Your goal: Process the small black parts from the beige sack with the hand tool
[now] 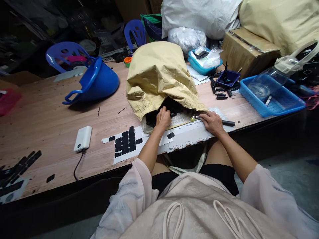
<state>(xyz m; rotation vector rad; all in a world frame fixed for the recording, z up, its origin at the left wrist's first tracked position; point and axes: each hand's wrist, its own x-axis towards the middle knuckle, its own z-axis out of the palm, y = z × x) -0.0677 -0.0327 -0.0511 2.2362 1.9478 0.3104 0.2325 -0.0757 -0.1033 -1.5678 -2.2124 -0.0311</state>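
A tan woven sack lies on the table with its mouth towards me, and dark pieces show inside. At the mouth, my left hand has its fingers curled down among those pieces; what they grip is hidden. My right hand is closed at the right corner of the sack's mouth. Under it runs a tool with a metal shaft, a yellowish tip and a black handle; the hand hides its middle. Below the sack lie a white cardboard strip and a sheet of black rounded pads.
On the left are a blue tub tipped on its side and a white power bank with a cable. Rightwards stand a blue basket holding a clear bottle, a purple tray among black parts, and a cardboard box.
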